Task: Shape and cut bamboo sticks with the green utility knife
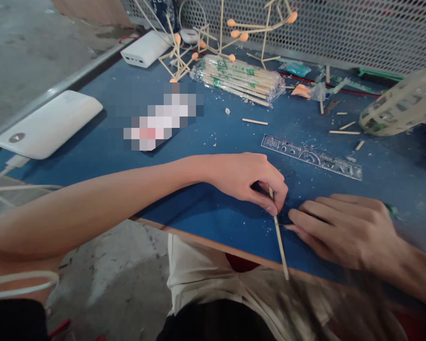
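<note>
Near the front edge of the blue tabletop (206,208), my left hand (252,180) pinches a thin wooden stick (281,246) between thumb and fingers. The stick's lower end reaches past the table edge. Just to the right, my right hand (348,227) is closed, its fingertips beside the stick. A thin sliver, perhaps a blade or wire, shows between those fingertips and the stick; what it is I cannot make out. Beyond both hands lies a clear plastic ruler (310,156).
A wrapped bundle of sticks (237,78) lies at the back, beside stick frames with orange joints (235,34). White power banks (49,124) sit at the left. Short stick pieces (254,121) lie beyond the hands. A pale lattice cylinder (397,102) is at the right.
</note>
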Available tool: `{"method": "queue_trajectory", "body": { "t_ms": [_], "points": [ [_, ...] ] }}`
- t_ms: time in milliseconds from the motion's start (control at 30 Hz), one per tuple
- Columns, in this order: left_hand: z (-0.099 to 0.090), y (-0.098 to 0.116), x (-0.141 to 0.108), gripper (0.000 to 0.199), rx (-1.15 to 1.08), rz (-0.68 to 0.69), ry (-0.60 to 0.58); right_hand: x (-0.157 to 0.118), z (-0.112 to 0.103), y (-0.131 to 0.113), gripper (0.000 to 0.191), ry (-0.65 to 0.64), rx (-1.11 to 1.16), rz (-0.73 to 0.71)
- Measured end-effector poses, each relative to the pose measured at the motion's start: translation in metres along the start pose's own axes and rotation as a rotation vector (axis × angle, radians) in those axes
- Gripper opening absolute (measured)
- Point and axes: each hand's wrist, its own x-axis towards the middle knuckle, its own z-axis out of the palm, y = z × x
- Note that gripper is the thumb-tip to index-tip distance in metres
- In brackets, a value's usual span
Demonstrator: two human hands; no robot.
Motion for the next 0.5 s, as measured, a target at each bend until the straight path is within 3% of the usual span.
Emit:
{"method": "queue_trajectory", "body": {
  "t_ms": [500],
  "points": [
    [0.0003,-0.0034,0.0005,0.015,0.001,0.005,-0.021,0.002,-0.0031,-0.0035,0.006,-0.032,0.006,0.016]
  ]
}}
